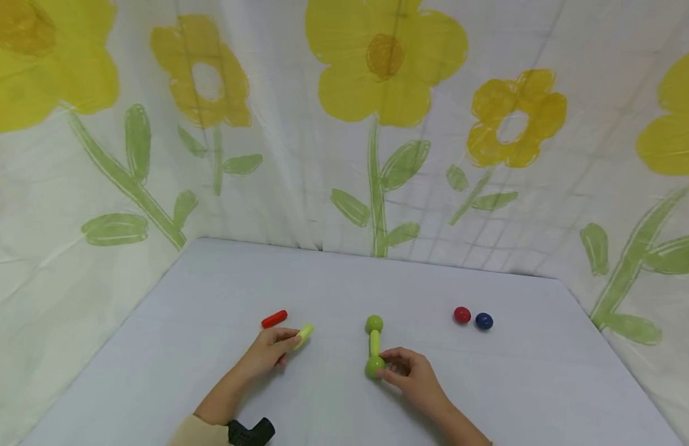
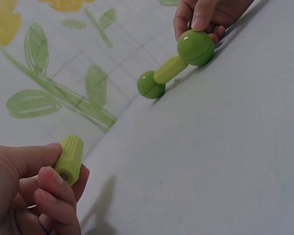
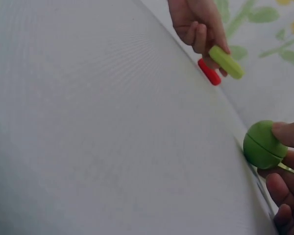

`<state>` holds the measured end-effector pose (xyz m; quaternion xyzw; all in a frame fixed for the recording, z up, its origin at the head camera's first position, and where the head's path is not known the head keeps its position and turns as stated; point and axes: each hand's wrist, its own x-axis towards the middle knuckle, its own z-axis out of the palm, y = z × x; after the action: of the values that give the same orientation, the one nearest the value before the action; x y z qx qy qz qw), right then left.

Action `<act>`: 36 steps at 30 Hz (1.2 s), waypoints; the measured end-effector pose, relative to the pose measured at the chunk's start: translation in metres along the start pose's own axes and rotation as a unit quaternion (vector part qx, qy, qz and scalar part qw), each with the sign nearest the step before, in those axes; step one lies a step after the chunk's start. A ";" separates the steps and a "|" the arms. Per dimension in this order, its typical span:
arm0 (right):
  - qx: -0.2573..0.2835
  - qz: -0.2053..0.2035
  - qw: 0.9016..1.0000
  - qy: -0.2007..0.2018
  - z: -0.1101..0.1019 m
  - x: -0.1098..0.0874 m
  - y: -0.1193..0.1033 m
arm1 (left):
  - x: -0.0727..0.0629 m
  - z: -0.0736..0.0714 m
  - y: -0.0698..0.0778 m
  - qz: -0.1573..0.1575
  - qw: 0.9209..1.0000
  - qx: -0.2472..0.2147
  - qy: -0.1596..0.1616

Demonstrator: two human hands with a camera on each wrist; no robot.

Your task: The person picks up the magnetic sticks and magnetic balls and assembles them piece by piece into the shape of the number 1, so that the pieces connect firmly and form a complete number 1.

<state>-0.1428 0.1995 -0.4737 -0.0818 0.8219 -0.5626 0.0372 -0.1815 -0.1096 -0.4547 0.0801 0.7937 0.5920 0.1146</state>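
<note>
My left hand (image 1: 268, 351) pinches a short yellow-green rod (image 1: 305, 334) between thumb and fingers, above the table. A dark round spot shows at the rod's end in the left wrist view. To its right, a second yellow-green rod (image 1: 374, 343) joins two green balls, like a small dumbbell lying on the white tabletop. The far ball (image 1: 374, 323) rests free of any hand. With thumb and fingertips, my right hand (image 1: 416, 378) holds the near ball (image 3: 262, 145), which has a seam around it.
A red rod (image 1: 274, 319) lies just beyond my left hand. At the right, farther back, a red ball (image 1: 462, 314) and a dark blue ball (image 1: 484, 321) sit side by side on the table (image 1: 333, 285). A flower-printed curtain (image 1: 288, 155) hangs behind the table's far edge.
</note>
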 end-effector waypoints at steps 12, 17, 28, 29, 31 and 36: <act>-0.015 -0.017 1.000 -0.003 -0.004 0.008 -0.002 | 0.001 0.021 0.004 -0.046 0.994 -0.084 -0.046; -0.022 -0.019 1.000 -0.002 -0.002 0.012 -0.002 | 0.000 0.026 0.005 -0.045 0.994 -0.094 -0.045; -0.016 -0.032 0.999 -0.001 -0.002 0.016 0.000 | 0.000 0.039 0.006 -0.040 0.993 -0.091 -0.057; -0.016 -0.032 0.999 -0.002 -0.002 0.017 0.000 | -0.001 0.040 0.007 -0.041 0.993 -0.089 -0.060; -0.012 -0.030 0.999 -0.003 -0.002 0.018 -0.001 | -0.001 0.044 0.008 -0.047 0.994 -0.080 -0.065; -0.023 -0.020 1.000 0.004 -0.002 0.020 -0.002 | -0.003 0.053 0.013 -0.065 0.992 -0.060 -0.085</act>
<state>-0.1630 0.1973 -0.4701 -0.0969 0.8332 -0.5441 0.0202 -0.1638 -0.0578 -0.4569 0.0711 0.7475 0.6211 0.2245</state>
